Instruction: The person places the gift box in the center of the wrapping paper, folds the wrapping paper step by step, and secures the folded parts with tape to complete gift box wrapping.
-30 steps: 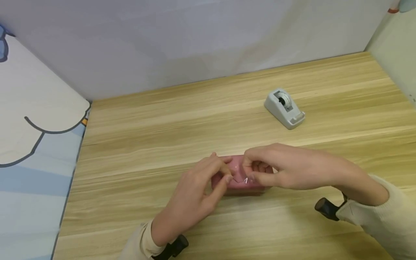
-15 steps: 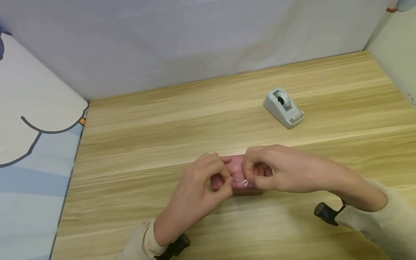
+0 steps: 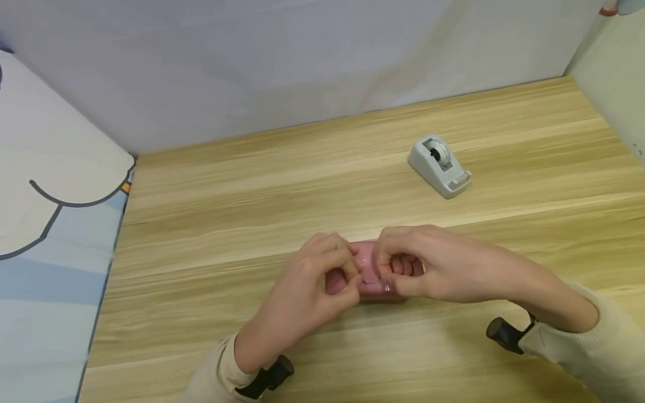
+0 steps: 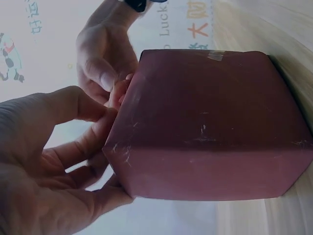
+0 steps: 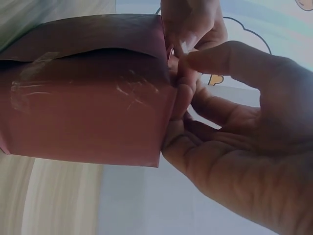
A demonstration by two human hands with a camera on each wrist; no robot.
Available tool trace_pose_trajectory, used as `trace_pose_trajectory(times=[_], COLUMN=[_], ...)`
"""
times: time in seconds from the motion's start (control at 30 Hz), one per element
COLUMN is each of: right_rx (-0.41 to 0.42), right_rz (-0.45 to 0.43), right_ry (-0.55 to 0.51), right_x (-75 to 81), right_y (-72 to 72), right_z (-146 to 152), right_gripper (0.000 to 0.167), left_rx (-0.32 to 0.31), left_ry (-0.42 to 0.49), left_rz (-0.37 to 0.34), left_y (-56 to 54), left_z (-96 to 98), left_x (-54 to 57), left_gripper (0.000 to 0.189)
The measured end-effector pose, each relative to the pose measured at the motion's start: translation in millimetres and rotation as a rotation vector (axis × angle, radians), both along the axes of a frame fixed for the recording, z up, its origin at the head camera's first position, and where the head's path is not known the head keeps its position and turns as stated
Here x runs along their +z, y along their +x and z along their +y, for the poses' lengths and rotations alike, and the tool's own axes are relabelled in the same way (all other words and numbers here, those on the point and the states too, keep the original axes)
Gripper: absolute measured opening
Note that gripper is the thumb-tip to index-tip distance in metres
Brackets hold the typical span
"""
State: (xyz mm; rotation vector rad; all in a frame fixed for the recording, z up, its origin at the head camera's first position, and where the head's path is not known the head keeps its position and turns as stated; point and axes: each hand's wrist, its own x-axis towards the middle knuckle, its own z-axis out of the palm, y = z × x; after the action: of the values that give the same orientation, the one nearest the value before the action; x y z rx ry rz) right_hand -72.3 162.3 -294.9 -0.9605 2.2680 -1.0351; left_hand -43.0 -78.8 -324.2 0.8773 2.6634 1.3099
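A small pink paper-covered box (image 3: 370, 258) stands on the wooden table, under both hands. Above its top, the right hand (image 3: 445, 268) pinches a bit of clear tape (image 5: 183, 46) between thumb and index finger, its other fingers curled at the box's edge. Facing it from the other side, the left hand (image 3: 302, 288) has thumb and index tips together at the same tape; its other fingers rest along the rim. The right wrist view shows a loose-edged flap and an older tape strip (image 5: 34, 81) on one side. Another tape patch (image 4: 216, 55) shows in the left wrist view.
A grey tape dispenser (image 3: 439, 166) with a roll in it stands behind the box, to the right. A pale wall (image 3: 302, 67) borders the table at the back, and a cartoon-printed panel (image 3: 60, 224) lines the left side.
Both hands stay at the box's top with little movement. The left thumb has moved slightly right and down; the right fingers have dropped a little, and the tape's glint has shifted right.
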Motion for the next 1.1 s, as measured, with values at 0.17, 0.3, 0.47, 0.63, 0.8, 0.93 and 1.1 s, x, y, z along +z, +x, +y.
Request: trace_pose_trajectory(times=[0.17, 0.3, 0.47, 0.63, 0.8, 0.93, 1.1], right_rx=[-0.007, -0.029, -0.061, -0.082, -0.099, -0.120, -0.149], right_rz=[-0.021, -0.030, 0.012, 0.045, 0.031, 0.009, -0.032], right_ry=[-0.028, -0.029, -0.009, -0.013, 0.001, 0.017, 0.062], right_x=[-1.2, -1.8, -3.1, -4.4, -4.3, -2.5, -0.5], right_y=[2.3, 5.8, 8.9, 7.8, 5.6, 5.6, 6.5], right_z=[1.6, 1.1, -1.8, -4.3, -6.2, -8.3, -10.6], right_gripper=[0.018, 0.016, 0.018, 0.017, 0.015, 0.017, 0.018], left_rx=[-0.044, -0.038, -0.008, 0.036, 0.069, 0.086, 0.090], left_ry=[0.072, 0.081, 0.059, 0.019, -0.024, -0.073, -0.136], left_rz=[-0.050, -0.023, -0.022, -0.036, -0.007, -0.009, -0.014], left_y=[-3.2, -2.7, -0.6, 0.9, 1.9, 2.7, 2.8], left_z=[-5.4, -5.8, -2.4, 2.4, 6.7, 8.9, 10.1], left_x=[-1.1, -1.4, -0.5, 2.5, 3.3, 4.9, 7.1], left_gripper=[0.018, 0.017, 0.022, 0.024, 0.024, 0.025, 0.026])
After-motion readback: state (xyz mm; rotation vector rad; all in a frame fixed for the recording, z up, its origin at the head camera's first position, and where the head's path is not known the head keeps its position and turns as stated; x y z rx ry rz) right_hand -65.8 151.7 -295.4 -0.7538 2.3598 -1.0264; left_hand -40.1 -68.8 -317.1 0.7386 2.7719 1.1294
